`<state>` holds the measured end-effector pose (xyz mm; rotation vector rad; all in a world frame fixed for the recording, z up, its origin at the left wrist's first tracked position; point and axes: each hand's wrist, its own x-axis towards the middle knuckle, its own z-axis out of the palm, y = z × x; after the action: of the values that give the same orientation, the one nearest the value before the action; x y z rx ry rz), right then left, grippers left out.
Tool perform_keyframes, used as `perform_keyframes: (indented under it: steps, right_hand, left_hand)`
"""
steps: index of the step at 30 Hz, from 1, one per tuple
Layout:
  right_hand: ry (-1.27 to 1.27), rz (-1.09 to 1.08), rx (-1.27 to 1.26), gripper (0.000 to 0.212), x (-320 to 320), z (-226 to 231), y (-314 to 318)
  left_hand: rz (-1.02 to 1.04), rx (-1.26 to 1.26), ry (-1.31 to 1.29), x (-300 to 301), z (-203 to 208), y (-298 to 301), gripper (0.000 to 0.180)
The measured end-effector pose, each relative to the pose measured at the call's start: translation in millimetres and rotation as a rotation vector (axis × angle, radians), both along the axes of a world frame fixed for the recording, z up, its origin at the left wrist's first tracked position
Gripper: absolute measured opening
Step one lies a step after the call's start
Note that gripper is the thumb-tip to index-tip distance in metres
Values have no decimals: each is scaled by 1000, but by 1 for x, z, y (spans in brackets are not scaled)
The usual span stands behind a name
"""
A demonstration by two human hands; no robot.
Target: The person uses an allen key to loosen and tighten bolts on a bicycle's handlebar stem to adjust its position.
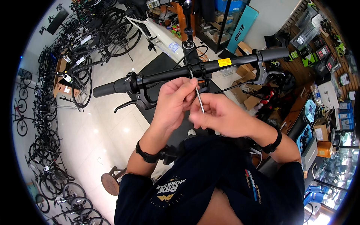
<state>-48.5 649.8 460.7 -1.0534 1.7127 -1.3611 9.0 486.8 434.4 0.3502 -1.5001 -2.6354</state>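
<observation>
Rod and clamp make the pairing that seems to matter most. The slim metal rod lies between the person's hands, its long axis slanting from between five and six o'clock up to between eleven and twelve, with the upper end at the clamp in the middle of the bike's handlebar. Whether that tip sits in a bolt or merely overlaps the clamp cannot be told from this angle. The handlebar runs from nearly nine o'clock toward three, tipped up on its three o'clock side, so the rod crosses its line steeply.

The left hand is nearer to the clamp, which lies at about one o'clock from it. Its grip is closed, thumb and finger pinching the rod partway along. The right hand sits between three and four o'clock from the left, fingers curled at the rod's lower end; blur hides whether that grip is tight or loose. From there, the clamp lies toward eleven.
</observation>
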Motion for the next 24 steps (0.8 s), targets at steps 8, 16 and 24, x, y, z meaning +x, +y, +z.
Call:
perform_keyframes:
  steps: [8, 16, 24]
  right_hand:
    - [-840, 79, -149, 33, -20, -18, -3]
    - [-1092, 152, -211, 22, -24, -20, -8]
    - [-979, 57, -125, 25, -26, -17, -5]
  left_hand:
    - [11, -54, -29, 6, -4, 3, 24]
    - [124, 128, -61, 13, -40, 15, 48]
    - [60, 210, 8, -8, -39, 17, 65]
